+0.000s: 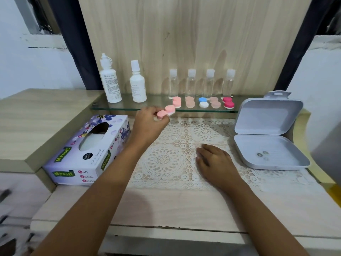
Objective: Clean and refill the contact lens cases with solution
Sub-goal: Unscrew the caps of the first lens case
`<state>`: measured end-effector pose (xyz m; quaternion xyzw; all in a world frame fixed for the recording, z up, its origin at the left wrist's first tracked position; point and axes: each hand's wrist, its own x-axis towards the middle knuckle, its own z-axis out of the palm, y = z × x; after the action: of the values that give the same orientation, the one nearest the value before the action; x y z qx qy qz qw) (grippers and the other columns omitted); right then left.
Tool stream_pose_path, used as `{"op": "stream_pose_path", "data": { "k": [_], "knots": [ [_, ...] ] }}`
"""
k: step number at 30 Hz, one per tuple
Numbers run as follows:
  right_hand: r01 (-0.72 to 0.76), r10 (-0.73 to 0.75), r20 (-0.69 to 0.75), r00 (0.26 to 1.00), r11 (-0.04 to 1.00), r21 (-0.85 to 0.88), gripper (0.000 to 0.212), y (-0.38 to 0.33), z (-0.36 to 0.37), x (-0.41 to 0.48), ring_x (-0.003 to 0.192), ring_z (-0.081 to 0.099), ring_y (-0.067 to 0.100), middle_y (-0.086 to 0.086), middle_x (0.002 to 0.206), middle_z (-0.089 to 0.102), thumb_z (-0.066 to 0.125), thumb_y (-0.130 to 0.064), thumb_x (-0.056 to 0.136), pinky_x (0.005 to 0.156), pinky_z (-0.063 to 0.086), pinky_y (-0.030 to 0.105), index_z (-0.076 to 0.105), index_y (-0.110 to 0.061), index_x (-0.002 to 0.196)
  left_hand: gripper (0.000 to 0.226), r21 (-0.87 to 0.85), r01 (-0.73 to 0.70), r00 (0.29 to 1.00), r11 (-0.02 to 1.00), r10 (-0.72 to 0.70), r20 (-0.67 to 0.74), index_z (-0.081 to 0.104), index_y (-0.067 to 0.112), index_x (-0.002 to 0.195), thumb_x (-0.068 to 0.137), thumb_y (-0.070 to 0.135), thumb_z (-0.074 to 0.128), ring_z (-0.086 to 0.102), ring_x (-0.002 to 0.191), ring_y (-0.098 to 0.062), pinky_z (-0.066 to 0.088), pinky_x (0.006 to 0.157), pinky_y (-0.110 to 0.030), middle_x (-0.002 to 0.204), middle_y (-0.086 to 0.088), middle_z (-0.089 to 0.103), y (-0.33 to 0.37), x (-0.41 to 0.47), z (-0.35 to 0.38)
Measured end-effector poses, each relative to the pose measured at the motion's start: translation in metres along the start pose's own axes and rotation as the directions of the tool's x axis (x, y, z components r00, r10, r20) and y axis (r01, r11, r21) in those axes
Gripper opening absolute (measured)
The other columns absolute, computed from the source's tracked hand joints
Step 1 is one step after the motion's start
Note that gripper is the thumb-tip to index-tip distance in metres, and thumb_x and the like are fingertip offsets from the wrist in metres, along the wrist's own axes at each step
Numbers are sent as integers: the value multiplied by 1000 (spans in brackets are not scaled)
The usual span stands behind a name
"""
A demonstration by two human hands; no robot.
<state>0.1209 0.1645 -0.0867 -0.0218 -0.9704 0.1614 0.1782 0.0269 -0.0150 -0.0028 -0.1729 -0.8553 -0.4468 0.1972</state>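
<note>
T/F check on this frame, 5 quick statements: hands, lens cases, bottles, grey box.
1. The left hand holds a pink lens case. True.
2. The right hand grips a bottle. False: it rests flat on the lace mat, holding nothing.
3. The grey box is shut. False: its lid stands open.
4. Four clear bottles stand on the glass shelf. True.
5. The tissue box sits right of the mat. False: it sits left.

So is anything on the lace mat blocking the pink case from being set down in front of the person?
Nothing visible does. The left hand holds the pink lens case just above the lace mat. Only the right hand rests on the mat, off to the right; the tissue box sits left of it.
</note>
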Motion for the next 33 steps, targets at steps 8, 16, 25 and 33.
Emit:
{"op": "stream_pose_path", "data": {
  "k": [8,16,25,33],
  "knots": [
    [-26,27,-22,999,998,65,43,-3,-3,0,110,55,27,8,113,64,39,-32,83,95,43,40,65,-10,107,24,-21,56,863,998,-38,505,68,23,104,81,18,63,57,91,-10,48,76,-22,104,8,57,-17,-51,15],
    [5,-6,14,1000,998,66,50,-7,-6,-3,109,51,23,-3,117,61,40,-40,77,95,38,39,60,-26,121,42,106,-82,849,991,14,528,66,31,107,70,41,49,48,106,-6,34,102,-43,103,16,57,-26,-62,34],
    [26,-27,20,999,997,73,26,-7,-4,1,101,46,12,-12,97,56,54,-48,86,80,27,32,62,-31,105,37,118,-99,843,988,21,538,59,26,123,88,36,60,45,116,-12,32,105,-43,118,7,54,-33,-59,36],
    [22,-33,69,997,986,163,28,-10,1,5,101,48,23,3,100,54,57,-31,89,88,39,37,61,-14,111,28,79,-94,850,992,38,525,66,22,111,85,32,65,50,100,-8,36,85,-18,103,8,53,-34,-59,35]
  ]
}}
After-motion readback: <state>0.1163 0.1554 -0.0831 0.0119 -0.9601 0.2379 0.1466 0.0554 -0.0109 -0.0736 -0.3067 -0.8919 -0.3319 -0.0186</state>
